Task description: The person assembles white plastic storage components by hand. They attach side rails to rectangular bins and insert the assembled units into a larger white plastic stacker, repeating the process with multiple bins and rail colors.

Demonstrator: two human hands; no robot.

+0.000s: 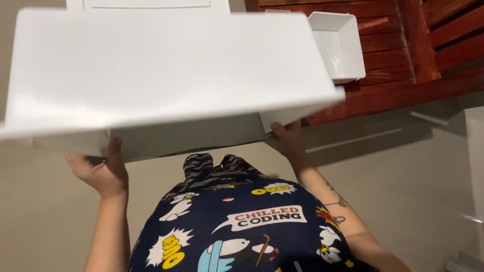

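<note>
Two hands carry your large white bin (163, 74), held up in front of you. Your left hand (103, 172) grips its near-left bottom edge, and your right hand (285, 139) grasps its near-right corner from below. Beyond the bin's right end, a small white tray (338, 45) rests on the red wooden bench (401, 47).

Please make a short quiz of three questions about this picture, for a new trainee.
1. True or false: both hands, the left hand and the right hand, hold the large white drawer.
2. Where does the small white bin rest? A) on the red wooden slats B) on the floor C) inside the drawer
3. Fill in: the small bin looks ____ inside.

Key: 1 true; 2 A; 3 empty.
</note>
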